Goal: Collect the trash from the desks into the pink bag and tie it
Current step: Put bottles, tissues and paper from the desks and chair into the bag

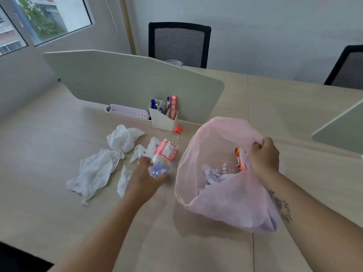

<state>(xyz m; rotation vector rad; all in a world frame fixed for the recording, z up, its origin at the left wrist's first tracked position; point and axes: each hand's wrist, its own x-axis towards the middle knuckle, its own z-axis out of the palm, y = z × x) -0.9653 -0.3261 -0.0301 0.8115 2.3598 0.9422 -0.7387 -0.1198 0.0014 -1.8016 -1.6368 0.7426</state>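
Observation:
The pink bag [222, 201] stands open on the desk at centre right. My right hand [264, 157] grips its far rim and holds the mouth wide. Inside lie crumpled paper [211, 174], a clear bottle and an orange-red snack wrapper [240, 159]. My left hand [146, 178] holds a clear plastic bottle [166, 154] with a red label and red cap by its base, tilted just left of the bag. Several crumpled white tissues [98, 169] lie on the desk to the left of that hand.
A white pen holder [163, 120] with pens and a lilac tray [127, 112] stand against the grey-green divider [125, 81]. Two black chairs [178, 44] are behind the far desk. Another divider [341, 130] is at the right edge.

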